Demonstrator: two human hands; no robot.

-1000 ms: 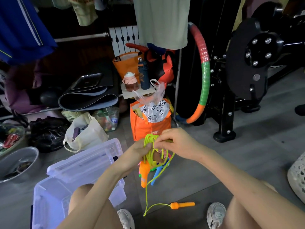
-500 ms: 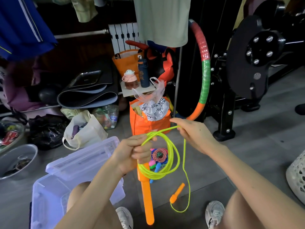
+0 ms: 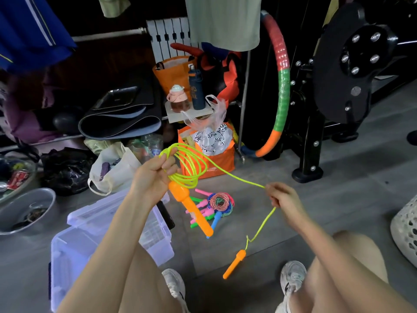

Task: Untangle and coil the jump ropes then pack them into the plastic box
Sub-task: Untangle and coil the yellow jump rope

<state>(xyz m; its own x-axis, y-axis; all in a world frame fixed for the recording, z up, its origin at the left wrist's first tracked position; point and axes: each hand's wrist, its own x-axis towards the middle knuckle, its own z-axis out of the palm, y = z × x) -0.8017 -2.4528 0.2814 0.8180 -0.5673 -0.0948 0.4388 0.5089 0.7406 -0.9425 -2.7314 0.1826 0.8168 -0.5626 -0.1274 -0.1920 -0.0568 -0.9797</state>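
My left hand (image 3: 155, 177) grips several loops of a neon yellow-green jump rope (image 3: 191, 168), and one orange handle (image 3: 191, 211) hangs down from that hand. The free end of the rope runs right to my right hand (image 3: 282, 197), which pinches it. From there it drops to the second orange handle (image 3: 234, 264), dangling just above the floor. Several other jump ropes (image 3: 216, 205) with pink, green and blue handles lie bundled on the floor between my hands. The clear plastic box (image 3: 74, 247) stands open at lower left, partly hidden by my left arm.
An orange bag (image 3: 216, 161) stuffed with plastic bags stands just beyond the ropes. A cream tote (image 3: 117, 170) and metal bowl (image 3: 24, 208) lie to the left, a hula hoop (image 3: 282, 86) and black exercise machine (image 3: 338, 86) to the right. A white perforated basket (image 3: 406, 227) sits at the right edge.
My right hand has swung down and to the right, drawing out a length of rope. My left hand has risen with the coil, and the free handle now dangles lower right.
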